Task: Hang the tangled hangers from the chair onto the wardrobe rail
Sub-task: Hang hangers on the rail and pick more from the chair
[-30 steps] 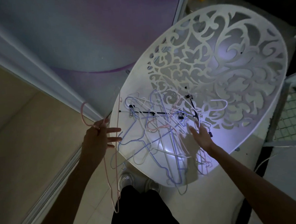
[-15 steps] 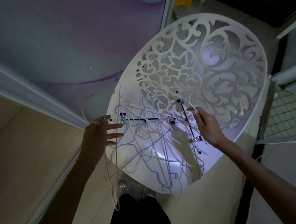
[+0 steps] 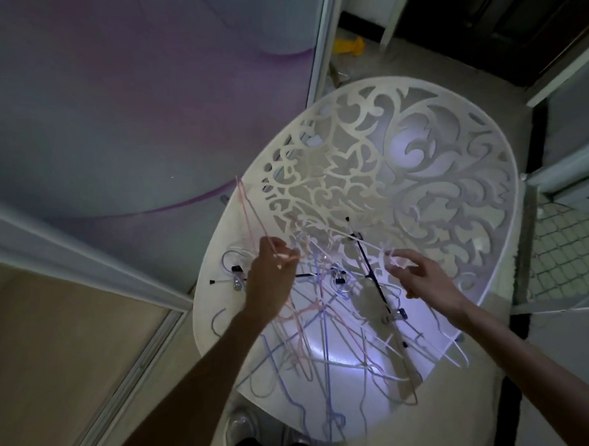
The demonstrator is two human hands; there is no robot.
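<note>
A tangle of thin pink, blue and white hangers (image 3: 326,327) lies on the seat of a white chair (image 3: 420,168) with a cut-out scroll back. Two black clip hangers (image 3: 374,276) cross in the heap. My left hand (image 3: 272,275) is over the left of the pile, pinching a pink hanger (image 3: 248,204) whose wire rises up and to the left. My right hand (image 3: 422,277) hovers over the right of the pile with fingers spread, its fingertips at a white hanger hook (image 3: 392,257); no grip shows.
A wardrobe sliding door (image 3: 109,96) with a purple curve stands to the left, its wooden interior (image 3: 53,337) below. A yellow object (image 3: 348,46) lies on the floor behind the chair. A mesh panel (image 3: 567,253) is at right. My shoe (image 3: 240,427) is under the seat's front edge.
My left hand moved right from the chair's left edge over the pile, carrying the pink hanger with it. My right hand shifted slightly and opened near the white hook. The view tilted up.
</note>
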